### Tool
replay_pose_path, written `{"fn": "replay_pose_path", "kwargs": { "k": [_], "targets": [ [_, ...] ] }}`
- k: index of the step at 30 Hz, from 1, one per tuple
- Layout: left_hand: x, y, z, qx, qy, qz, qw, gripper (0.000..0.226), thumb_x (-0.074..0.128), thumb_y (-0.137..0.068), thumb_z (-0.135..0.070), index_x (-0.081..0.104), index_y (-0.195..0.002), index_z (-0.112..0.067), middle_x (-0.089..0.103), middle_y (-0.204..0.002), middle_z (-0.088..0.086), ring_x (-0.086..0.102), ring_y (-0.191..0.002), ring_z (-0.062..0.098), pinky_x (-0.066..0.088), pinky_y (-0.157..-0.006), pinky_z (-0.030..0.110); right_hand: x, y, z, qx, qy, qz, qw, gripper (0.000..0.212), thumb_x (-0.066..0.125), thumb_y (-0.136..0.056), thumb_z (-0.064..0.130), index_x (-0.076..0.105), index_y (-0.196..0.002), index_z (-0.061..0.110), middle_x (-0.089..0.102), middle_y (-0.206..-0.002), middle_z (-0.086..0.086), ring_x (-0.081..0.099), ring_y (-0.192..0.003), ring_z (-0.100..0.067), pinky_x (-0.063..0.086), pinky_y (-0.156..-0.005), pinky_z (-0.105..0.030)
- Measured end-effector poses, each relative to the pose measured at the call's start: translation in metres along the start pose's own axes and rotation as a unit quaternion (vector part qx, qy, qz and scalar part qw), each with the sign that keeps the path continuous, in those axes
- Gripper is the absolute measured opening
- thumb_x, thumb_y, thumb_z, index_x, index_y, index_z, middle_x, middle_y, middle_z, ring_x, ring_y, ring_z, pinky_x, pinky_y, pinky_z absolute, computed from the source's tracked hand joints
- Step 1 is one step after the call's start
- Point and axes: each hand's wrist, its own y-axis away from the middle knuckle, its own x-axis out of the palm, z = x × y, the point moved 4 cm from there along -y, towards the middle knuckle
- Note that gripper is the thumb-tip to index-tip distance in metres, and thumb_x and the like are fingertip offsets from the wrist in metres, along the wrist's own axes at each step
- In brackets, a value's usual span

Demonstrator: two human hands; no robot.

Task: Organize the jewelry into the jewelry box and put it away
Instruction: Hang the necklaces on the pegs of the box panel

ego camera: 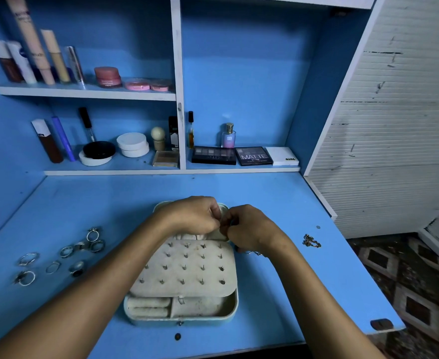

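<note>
Head view: rings (pixel 57 255) left, chain (pixel 311 240) right of jewelry box (pixel 182 314); hands' grips unclear.

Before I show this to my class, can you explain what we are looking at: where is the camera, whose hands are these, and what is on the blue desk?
There is one picture and no machine. The camera sits on a person's head and looks forward and down, so both arms reach in from the bottom edge. The left hand and right hand meet over the far end of an open jewelry box, fingers curled as if pinching something small; what it is cannot be seen. Inside the box, a pale panel holds rows of stud earrings. On the blue desk, loose rings lie to the left and a small gold chain to the right. The shelves behind hold cosmetics.
</note>
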Motion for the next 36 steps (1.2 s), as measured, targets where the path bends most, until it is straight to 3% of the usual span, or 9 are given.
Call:
{"fn": "replay_pose_path", "kwargs": {
  "k": [3, 7, 13, 17, 22, 26, 29, 33, 36],
  "targets": [
    [0.001, 0.000, -0.001, -0.006, 0.006, 0.005, 1.000, 0.014, 0.057, -0.088, -0.019, 0.060, -0.095, -0.031, 0.066, -0.102, -0.007, 0.060, -0.095, 0.012, 0.049, -0.082, 0.032, 0.000, 0.001, 0.001, 0.003, 0.008, 0.001, 1.000, 0.018, 0.050, -0.090, 0.010, 0.064, -0.083, 0.019, 0.056, -0.066, -0.002, 0.052, -0.048, -0.019, 0.033, -0.035, -0.012],
    [0.003, 0.000, 0.001, -0.010, 0.002, 0.001, 1.000, 0.019, 0.060, -0.085, -0.021, 0.059, -0.100, -0.032, 0.065, -0.100, -0.007, 0.060, -0.089, 0.010, 0.045, -0.071, 0.026, -0.002, 0.001, 0.001, 0.008, 0.017, -0.006, 1.000, 0.020, 0.049, -0.088, 0.009, 0.068, -0.093, 0.010, 0.053, -0.061, -0.002, 0.047, -0.043, -0.016, 0.031, -0.033, -0.011],
    [0.002, 0.002, 0.000, -0.001, -0.014, -0.034, 0.999, 0.017, 0.063, -0.083, -0.015, 0.064, -0.092, -0.030, 0.066, -0.094, -0.009, 0.061, -0.089, 0.010, 0.047, -0.068, 0.024, -0.002, -0.002, 0.000, 0.007, 0.010, -0.036, 0.999, 0.016, 0.055, -0.086, 0.010, 0.070, -0.085, 0.013, 0.056, -0.058, -0.004, 0.047, -0.034, -0.013, 0.034, -0.034, -0.013],
    [0.001, 0.002, 0.000, 0.003, -0.006, -0.046, 0.999, 0.020, 0.064, -0.082, -0.013, 0.062, -0.083, -0.033, 0.065, -0.089, -0.014, 0.060, -0.085, 0.005, 0.042, -0.062, 0.020, -0.003, -0.006, -0.004, -0.017, -0.006, -0.065, 0.998, 0.020, 0.064, -0.084, 0.011, 0.064, -0.069, 0.024, 0.067, -0.073, -0.001, 0.057, -0.048, -0.014, 0.044, -0.045, -0.017],
    [0.001, 0.000, 0.000, 0.031, 0.020, -0.078, 0.996, 0.016, 0.065, -0.084, -0.013, 0.065, -0.086, -0.029, 0.063, -0.087, -0.014, 0.058, -0.078, 0.001, 0.040, -0.058, 0.017, -0.014, -0.006, -0.010, -0.040, -0.047, -0.099, 0.993, 0.011, 0.070, -0.086, 0.021, 0.067, -0.078, 0.027, 0.067, -0.077, 0.006, 0.055, -0.053, -0.005, 0.044, -0.051, -0.014],
    [0.000, -0.003, -0.003, 0.063, 0.046, -0.113, 0.991, 0.013, 0.066, -0.086, -0.015, 0.067, -0.088, -0.027, 0.064, -0.085, -0.013, 0.058, -0.074, 0.000, 0.040, -0.059, 0.011, -0.031, 0.000, -0.014, -0.034, -0.061, -0.119, 0.990, 0.010, 0.068, -0.088, 0.021, 0.067, -0.079, 0.025, 0.072, -0.083, -0.002, 0.066, -0.067, -0.022, 0.057, -0.061, -0.033],
    [0.000, -0.005, -0.011, 0.102, 0.050, -0.132, 0.985, 0.011, 0.067, -0.087, -0.014, 0.069, -0.088, -0.025, 0.064, -0.080, -0.014, 0.057, -0.068, -0.003, 0.039, -0.058, 0.004, -0.043, 0.003, -0.019, -0.028, -0.063, -0.131, 0.989, 0.011, 0.066, -0.087, 0.018, 0.068, -0.079, 0.024, 0.073, -0.085, -0.003, 0.070, -0.080, -0.029, 0.057, -0.063, -0.034],
    [0.008, -0.006, -0.023, 0.146, 0.028, -0.126, 0.981, 0.013, 0.069, -0.086, -0.013, 0.076, -0.091, -0.022, 0.066, -0.080, -0.012, 0.056, -0.066, -0.010, 0.038, -0.059, 0.002, -0.050, 0.007, -0.030, -0.013, -0.048, -0.140, 0.989, 0.015, 0.066, -0.087, 0.015, 0.070, -0.077, 0.025, 0.068, -0.074, 0.003, 0.067, -0.071, -0.024, 0.054, -0.061, -0.029],
    [0.017, -0.007, -0.031, 0.167, -0.014, -0.107, 0.980, 0.011, 0.073, -0.084, -0.016, 0.078, -0.090, -0.023, 0.063, -0.078, -0.014, 0.058, -0.071, -0.005, 0.036, -0.062, 0.002, -0.050, 0.010, -0.040, 0.009, -0.013, -0.132, 0.991, 0.014, 0.067, -0.087, 0.017, 0.072, -0.076, 0.024, 0.066, -0.068, 0.004, 0.063, -0.058, -0.017, 0.051, -0.052, -0.022]
  ]
}}
